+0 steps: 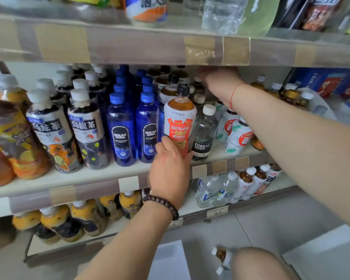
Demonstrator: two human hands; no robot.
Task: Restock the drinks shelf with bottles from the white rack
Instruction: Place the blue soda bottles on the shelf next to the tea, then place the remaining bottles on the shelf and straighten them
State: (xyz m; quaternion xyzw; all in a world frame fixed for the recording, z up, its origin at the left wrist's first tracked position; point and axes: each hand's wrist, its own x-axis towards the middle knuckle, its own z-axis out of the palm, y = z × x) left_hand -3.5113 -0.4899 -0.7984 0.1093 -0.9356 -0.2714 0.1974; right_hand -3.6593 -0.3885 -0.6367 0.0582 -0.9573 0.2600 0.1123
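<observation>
My left hand gripped the red-and-white labelled, black-capped tea bottle at the middle shelf's front edge. My right hand reached deep; its grip I couldn't tell. Next, I judged, slide the bottle back upright.

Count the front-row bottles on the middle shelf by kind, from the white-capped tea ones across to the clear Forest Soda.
Tea bottles: 2
Blue soda bottles: 2
Red-label bottle, held by the left hand: 1
Forest Soda bottle: 1
Total: 6
</observation>
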